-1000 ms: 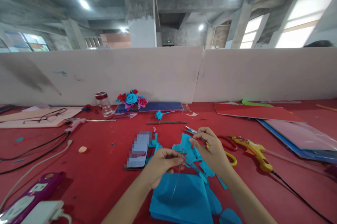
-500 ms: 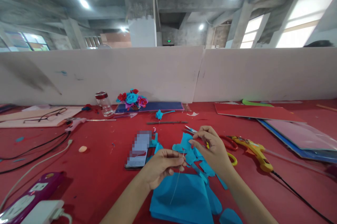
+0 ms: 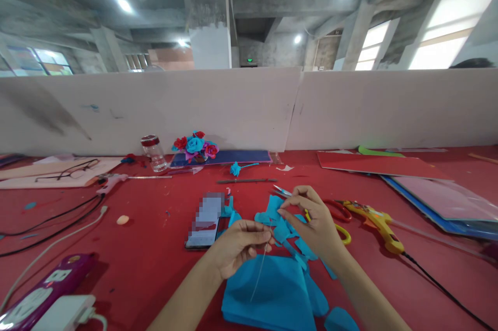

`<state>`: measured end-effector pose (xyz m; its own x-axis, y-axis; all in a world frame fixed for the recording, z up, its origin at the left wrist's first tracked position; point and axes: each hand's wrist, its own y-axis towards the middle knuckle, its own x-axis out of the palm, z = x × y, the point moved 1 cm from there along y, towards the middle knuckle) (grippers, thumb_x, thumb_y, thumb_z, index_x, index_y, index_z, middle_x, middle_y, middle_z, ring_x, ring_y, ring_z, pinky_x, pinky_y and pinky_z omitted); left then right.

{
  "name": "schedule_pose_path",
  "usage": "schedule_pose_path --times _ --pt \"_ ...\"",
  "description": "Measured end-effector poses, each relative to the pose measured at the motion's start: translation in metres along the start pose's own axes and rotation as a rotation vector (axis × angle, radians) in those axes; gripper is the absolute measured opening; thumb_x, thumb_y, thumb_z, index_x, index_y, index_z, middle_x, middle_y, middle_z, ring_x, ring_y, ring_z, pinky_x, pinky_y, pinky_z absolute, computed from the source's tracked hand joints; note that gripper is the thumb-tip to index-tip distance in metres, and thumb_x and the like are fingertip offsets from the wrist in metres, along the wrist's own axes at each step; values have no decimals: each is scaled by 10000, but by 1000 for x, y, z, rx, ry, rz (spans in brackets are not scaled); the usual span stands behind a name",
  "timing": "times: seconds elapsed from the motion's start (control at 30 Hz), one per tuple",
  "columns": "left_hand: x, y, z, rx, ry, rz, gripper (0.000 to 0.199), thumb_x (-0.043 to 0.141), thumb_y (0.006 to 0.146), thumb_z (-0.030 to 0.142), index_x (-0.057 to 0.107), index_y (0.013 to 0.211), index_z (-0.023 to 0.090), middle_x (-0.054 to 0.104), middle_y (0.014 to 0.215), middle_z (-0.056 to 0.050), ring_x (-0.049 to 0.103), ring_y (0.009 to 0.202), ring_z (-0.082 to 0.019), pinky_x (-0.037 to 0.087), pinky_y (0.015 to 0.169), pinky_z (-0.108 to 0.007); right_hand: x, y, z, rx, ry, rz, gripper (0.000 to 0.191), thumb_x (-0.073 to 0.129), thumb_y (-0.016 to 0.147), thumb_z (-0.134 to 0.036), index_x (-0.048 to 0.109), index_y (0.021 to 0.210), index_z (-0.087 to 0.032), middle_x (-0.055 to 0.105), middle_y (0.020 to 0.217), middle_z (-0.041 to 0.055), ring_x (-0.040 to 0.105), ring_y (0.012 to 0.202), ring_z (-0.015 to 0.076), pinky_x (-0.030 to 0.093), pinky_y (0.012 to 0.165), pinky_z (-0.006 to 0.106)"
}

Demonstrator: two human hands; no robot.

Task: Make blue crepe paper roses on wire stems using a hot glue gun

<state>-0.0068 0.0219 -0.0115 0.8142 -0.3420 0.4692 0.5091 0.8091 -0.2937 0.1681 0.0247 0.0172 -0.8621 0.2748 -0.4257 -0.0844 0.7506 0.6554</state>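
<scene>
My left hand (image 3: 245,245) is closed in a pinch around a thin pale wire (image 3: 260,276). The wire hangs down in front of a stack of blue paper sheets (image 3: 268,294). To its right, my right hand (image 3: 311,217) is raised over loose blue paper pieces (image 3: 274,206), thumb and forefinger drawn close together; whatever lies between them is too small to make out. Scissors with red and yellow handles (image 3: 344,235) lie partly hidden behind that hand. More blue cut pieces (image 3: 317,294) rest beside the stack.
A phone (image 3: 206,222) lies left of my hands, a yellow glue gun (image 3: 373,222) to the right. Behind are a blue paper flower (image 3: 235,168), a dark stick (image 3: 247,181), a glass jar (image 3: 154,154) and a small bouquet (image 3: 195,145). A power strip (image 3: 46,289) sits front left.
My right hand has shifted very slightly left, and its thumb and forefinger are a little lower. My left hand keeps its pinch on the wire, almost still.
</scene>
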Motion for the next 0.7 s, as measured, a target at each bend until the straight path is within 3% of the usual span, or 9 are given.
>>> schedule_pose_path --times 0.7 --pt "-4 2 1 -24 -117 -29 162 779 595 155 695 708 74 638 611 -45 577 488 -43 320 315 -37 2 -2 -5 -14 -12 -60 69 589 784 -231 634 739 -205 455 859 33 509 819 176 443 731 321"
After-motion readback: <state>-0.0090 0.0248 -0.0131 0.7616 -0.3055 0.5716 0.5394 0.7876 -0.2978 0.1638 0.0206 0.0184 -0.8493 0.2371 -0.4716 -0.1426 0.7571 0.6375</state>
